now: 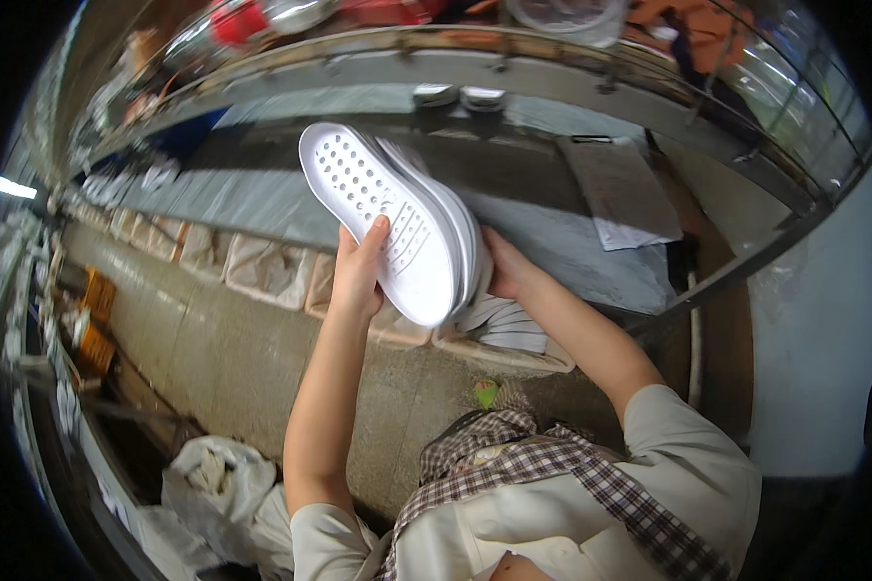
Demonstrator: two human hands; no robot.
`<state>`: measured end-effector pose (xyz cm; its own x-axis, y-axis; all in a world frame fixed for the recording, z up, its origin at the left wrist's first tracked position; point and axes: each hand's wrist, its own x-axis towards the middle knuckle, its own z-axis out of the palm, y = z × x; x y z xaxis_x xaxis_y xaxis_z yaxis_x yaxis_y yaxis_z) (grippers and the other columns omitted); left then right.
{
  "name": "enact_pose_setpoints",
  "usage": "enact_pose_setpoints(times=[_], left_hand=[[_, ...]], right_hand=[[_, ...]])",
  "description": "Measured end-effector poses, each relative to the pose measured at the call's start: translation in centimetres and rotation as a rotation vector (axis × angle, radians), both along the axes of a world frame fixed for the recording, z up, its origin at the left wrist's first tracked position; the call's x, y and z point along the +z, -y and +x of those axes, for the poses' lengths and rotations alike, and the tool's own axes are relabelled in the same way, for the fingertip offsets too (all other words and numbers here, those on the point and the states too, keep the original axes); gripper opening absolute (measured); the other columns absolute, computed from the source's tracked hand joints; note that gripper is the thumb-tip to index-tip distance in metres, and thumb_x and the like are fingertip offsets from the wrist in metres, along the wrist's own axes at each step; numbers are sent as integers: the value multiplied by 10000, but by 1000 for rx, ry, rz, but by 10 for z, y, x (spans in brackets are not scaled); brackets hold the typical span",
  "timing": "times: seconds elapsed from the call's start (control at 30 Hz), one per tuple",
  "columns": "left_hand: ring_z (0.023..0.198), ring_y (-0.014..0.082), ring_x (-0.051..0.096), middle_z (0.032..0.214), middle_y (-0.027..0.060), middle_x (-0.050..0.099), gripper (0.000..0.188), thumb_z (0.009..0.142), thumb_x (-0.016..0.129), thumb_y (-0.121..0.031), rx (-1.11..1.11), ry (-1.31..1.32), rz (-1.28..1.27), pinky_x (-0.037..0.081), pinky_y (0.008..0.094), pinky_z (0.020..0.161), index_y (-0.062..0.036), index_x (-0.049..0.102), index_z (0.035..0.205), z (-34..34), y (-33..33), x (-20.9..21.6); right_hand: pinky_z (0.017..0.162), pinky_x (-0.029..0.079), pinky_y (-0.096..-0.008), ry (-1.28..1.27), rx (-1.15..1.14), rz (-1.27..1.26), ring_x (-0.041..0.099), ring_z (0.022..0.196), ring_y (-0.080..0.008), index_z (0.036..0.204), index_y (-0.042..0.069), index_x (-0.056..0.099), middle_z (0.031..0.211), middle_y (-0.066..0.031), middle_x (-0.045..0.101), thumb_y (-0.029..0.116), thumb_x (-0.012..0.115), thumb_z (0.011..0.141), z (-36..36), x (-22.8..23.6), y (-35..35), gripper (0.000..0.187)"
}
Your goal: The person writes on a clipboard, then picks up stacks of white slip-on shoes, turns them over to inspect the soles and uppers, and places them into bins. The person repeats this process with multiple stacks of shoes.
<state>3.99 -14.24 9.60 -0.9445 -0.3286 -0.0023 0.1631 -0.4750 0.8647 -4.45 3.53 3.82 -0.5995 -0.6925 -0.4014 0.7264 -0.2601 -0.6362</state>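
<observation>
A stack of white shoe soles (421, 276) is held up in front of me, tilted, with its toe end toward the far left. Round holes dot the upper part of the top sole, and more soles show layered behind it. My left hand (358, 269) grips the stack's left side, its thumb lying on the top sole. On the right side my right hand (502, 266) is wrapped around the stack's edge; most of its fingers are hidden behind the soles.
Behind the soles runs a grey worktable (271, 208) with a clipboard and papers (622, 189) at its right. Two small round containers (482, 100) stand at the back. A metal-framed shelf (378, 73) spans above. Lined bins (271, 271) stand along the table's near side; white sacks (213, 479) lie lower left.
</observation>
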Motion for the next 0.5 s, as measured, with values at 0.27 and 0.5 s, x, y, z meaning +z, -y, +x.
enact_pose_setpoints(times=[0.27, 0.5], left_hand=[[1004, 149, 530, 1143, 74, 550, 408, 915, 501, -42, -21, -95, -162, 429, 266, 871, -22, 376, 1303, -110, -50, -38], [1017, 136, 522, 1160, 80, 547, 380, 937, 454, -38, 91, -164, -120, 423, 267, 883, -2, 389, 1309, -101, -67, -27]], right_hand=[[815, 458, -341, -580, -293, 438, 597, 902, -218, 1068, -82, 606, 1007, -169, 651, 169, 430, 943, -114, -70, -47, 332], [638, 429, -283, -887, -687, 592, 543, 700, -150, 916, 19, 616, 813, -53, 610, 167, 499, 912, -69, -39, -96, 189]])
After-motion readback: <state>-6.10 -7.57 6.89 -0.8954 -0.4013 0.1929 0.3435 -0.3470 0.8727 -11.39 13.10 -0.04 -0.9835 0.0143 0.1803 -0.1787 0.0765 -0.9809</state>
